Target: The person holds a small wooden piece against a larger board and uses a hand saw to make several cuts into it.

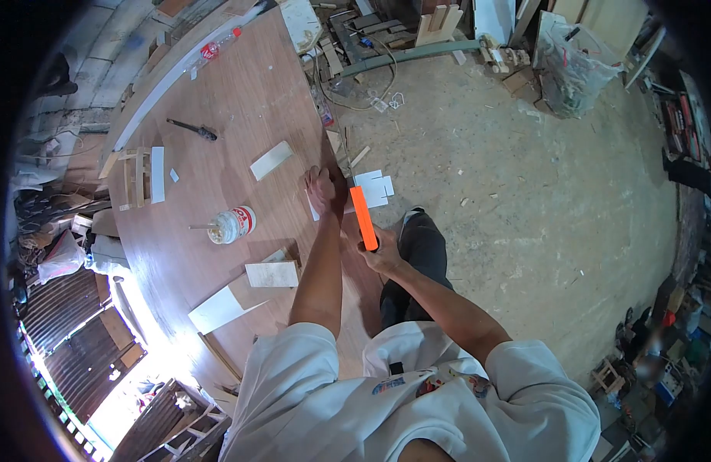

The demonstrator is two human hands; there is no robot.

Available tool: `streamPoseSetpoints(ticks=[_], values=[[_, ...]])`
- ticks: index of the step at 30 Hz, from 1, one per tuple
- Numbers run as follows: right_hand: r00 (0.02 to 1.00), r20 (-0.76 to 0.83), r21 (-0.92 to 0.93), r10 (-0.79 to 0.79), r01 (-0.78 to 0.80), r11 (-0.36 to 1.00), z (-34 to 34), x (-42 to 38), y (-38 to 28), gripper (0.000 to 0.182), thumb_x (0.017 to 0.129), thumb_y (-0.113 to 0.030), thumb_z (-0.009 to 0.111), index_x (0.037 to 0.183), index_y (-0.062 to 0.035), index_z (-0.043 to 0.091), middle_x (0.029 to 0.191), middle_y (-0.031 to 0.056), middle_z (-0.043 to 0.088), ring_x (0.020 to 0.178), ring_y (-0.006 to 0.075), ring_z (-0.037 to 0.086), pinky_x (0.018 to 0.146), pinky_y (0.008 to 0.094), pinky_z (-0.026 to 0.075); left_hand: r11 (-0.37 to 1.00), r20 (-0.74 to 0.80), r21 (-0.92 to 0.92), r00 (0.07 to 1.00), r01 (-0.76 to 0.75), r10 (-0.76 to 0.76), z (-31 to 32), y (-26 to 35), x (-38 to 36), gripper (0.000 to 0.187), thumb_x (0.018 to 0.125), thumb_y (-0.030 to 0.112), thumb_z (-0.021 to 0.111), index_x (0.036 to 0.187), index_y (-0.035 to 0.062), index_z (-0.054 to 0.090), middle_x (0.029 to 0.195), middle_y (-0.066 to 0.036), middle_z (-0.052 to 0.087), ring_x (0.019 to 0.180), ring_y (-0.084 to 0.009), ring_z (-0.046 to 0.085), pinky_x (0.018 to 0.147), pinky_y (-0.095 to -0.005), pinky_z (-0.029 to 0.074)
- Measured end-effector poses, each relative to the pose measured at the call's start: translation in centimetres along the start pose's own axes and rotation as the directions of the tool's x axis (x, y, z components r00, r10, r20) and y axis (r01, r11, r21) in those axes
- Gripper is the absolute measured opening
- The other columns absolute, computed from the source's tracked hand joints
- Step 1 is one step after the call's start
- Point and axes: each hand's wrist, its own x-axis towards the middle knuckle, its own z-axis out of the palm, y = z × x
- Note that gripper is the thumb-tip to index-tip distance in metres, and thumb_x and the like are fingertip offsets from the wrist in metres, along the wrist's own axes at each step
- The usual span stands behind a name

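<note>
In the head view, the left hand [319, 189] is low over the edge of the bench [282, 85], its fingers bent. Whether they pinch or only press on something is too small to tell. A notched white piece [375, 189] shows beside this hand and reaches out past the bench edge, above the floor [525, 200]; a bit of white also shows just below the hand.

The right hand [382, 252] is wrapped around the lower end of an orange tool [362, 219], its fingers closed on it. The tool slants slightly, its upper end by the notched piece.

On the bench, a pale rectangular piece [271, 160] lies near the left hand, on its left side. Farther left is a jar [236, 223] with a red and white label and a stick poking out. A light block [272, 274] and a white sheet [217, 309] are nearer the person. Toward the far side are a black tool [192, 128], a small wooden frame [134, 177] beside a white strip [158, 175], and a red-capped bottle [210, 51].
</note>
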Motion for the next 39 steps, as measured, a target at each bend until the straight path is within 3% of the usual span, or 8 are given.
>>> streamPoseSetpoints(ticks=[16, 21, 25, 29, 31, 33, 35, 39], values=[[0.999, -0.003, 0.019, -0.039, 0.039, 0.999, -0.1, 0.1, -0.6, 0.013, 0.071, 0.003, 0.064, 0.080, -0.0007, 0.055, 0.064, 0.0065, 0.055, 0.057, 0.0120, 0.055, 0.055, 0.0268, 0.045, 0.997, 0.091, 0.013, 0.993, 0.079, -0.080, 0.3, -0.2, -0.3, 0.007, 0.077, 0.006, 0.057, 0.080, -0.0002, 0.058, 0.101, -0.016, 0.059, 0.106, -0.0364, 0.053, 0.091, -0.0448, 0.044], [0.981, 0.023, 0.248, 0.191, -0.191, 0.950, 0.8, 0.2, 0.1, 0.013, 0.072, 0.007, 0.058, 0.079, -0.0022, 0.054, 0.067, -0.0004, 0.050, 0.062, 0.0069, 0.047, 0.056, 0.0256, 0.041, 0.998, 0.068, -0.006, 0.995, 0.069, -0.069, -0.5, 0.6, -0.1, 0.010, 0.076, 0.010, 0.059, 0.079, 0.0007, 0.059, 0.101, -0.017, 0.059, 0.104, -0.0358, 0.054, 0.088, -0.0440, 0.045], [0.982, 0.031, 0.203, 0.187, -0.190, 0.961, -0.1, 2.2, -2.9, 0.011, 0.074, 0.007, 0.055, 0.080, -0.0024, 0.052, 0.068, -0.0019, 0.048, 0.065, 0.0058, 0.045, 0.056, 0.0234, 0.038, 0.999, -0.060, -0.035, 0.998, -0.013, 0.011, 0.3, 0.4, -0.2, 0.010, 0.076, 0.011, 0.059, 0.075, 0.0011, 0.059, 0.094, -0.017, 0.058, 0.098, -0.0360, 0.054, 0.085, -0.0440, 0.044], [0.913, 0.050, 0.111, 0.404, -0.407, 0.907, -0.3, 7.6, -5.4, 0.005, 0.081, -0.003, 0.055, 0.080, -0.0025, 0.051, 0.066, 0.0009, 0.048, 0.052, 0.0092, 0.048, 0.045, 0.0265, 0.038, 0.998, -0.088, -0.055, 0.996, 0.000, -0.005, 0.6, 0.4, -0.1, 0.012, 0.076, 0.012, 0.059, 0.070, 0.0022, 0.059, 0.084, -0.015, 0.057, 0.091, -0.0348, 0.054, 0.082, -0.0441, 0.044], [0.897, 0.065, 0.209, 0.437, -0.440, 0.873, -0.4, 10.9, -6.5, 0.007, 0.080, -0.005, 0.057, 0.078, -0.0018, 0.051, 0.063, 0.0034, 0.051, 0.045, 0.0140, 0.051, 0.038, 0.0310, 0.040, 0.996, -0.090, -0.093, 0.996, -0.013, 0.005, 0.1, 0.8, -0.1, 0.013, 0.077, 0.012, 0.059, 0.068, 0.0029, 0.059, 0.082, -0.015, 0.057, 0.089, -0.0344, 0.054, 0.082, -0.0440, 0.044], [0.848, 0.055, 0.093, 0.528, -0.531, 0.842, -0.2, 14.7, -7.8, 0.010, 0.080, -0.006, 0.057, 0.075, 0.0002, 0.052, 0.061, 0.0064, 0.053, 0.045, 0.0168, 0.054, 0.036, 0.0317, 0.042, 0.988, -0.173, -0.141, 0.984, -0.071, 0.046, -0.6, 1.6, -0.1, 0.013, 0.077, 0.013, 0.060, 0.068, 0.0045, 0.059, 0.079, -0.014, 0.056, 0.085, -0.0340, 0.054, 0.080, -0.0442, 0.045], [0.696, 0.256, 0.054, 0.671, -0.703, 0.709, -0.6, 19.0, -6.0, 0.007, 0.079, -0.004, 0.055, 0.076, 0.0027, 0.055, 0.063, 0.0127, 0.057, 0.045, 0.0223, 0.056, 0.039, 0.0384, 0.045, 0.987, -0.154, -0.138, 0.986, -0.082, 0.060, 1.0, 0.4, -0.1, 0.013, 0.078, 0.014, 0.060, 0.068, 0.0054, 0.059, 0.078, -0.014, 0.056, 0.083, -0.0342, 0.054, 0.079, -0.0444, 0.045], [0.640, 0.273, 0.120, 0.718, -0.764, 0.634, 0.4, 23.9, -4.3, 0.008, 0.080, -0.003, 0.057, 0.075, 0.0042, 0.057, 0.065, 0.0154, 0.059, 0.049, 0.0232, 0.059, 0.041, 0.0378, 0.047, 0.996, -0.104, -0.085, 0.994, 0.014, -0.023, 0.5, 1.0, 0.0, 0.017, 0.078, 0.014, 0.060, 0.065, 0.0046, 0.057, 0.075, -0.014, 0.055, 0.079, -0.0343, 0.054, 0.078, -0.0443, 0.045]])
